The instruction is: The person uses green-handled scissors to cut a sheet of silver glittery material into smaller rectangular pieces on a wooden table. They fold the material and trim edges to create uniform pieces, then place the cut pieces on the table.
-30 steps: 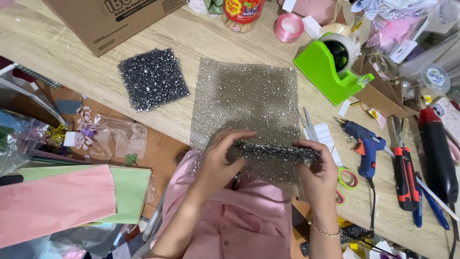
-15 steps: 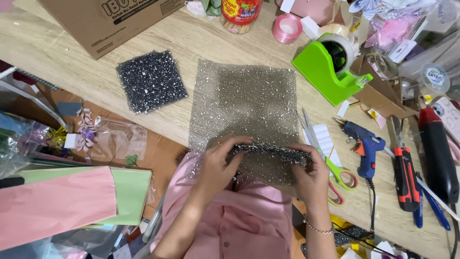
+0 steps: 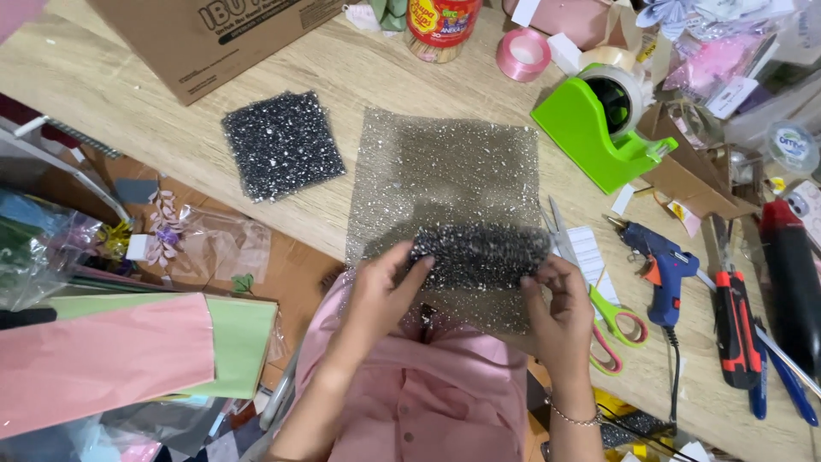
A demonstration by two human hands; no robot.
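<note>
Folded higher since half a second ago, sheer glittery silver mesh sheet (image 3: 445,171) shows a thicker dark pleated band (image 3: 479,255) at its near edge, over wooden table (image 3: 103,94). Left hand (image 3: 380,295) and right hand (image 3: 560,312) pinch band ends; green-handled scissors (image 3: 611,316) just beside.

Your left hand (image 3: 380,295) and right hand (image 3: 560,312) cover both ends of the folded glitter strip (image 3: 479,255), so you can't tell how it's pinched. The strip hides the mid part of the sheer glitter sheet (image 3: 445,171) and the sheet's right edge covers part of the scissors' (image 3: 590,291) blades. Cardboard box (image 3: 222,38), upper left, is cut off by the top edge; the dark tool (image 3: 795,282) at far right runs out of frame.
</note>
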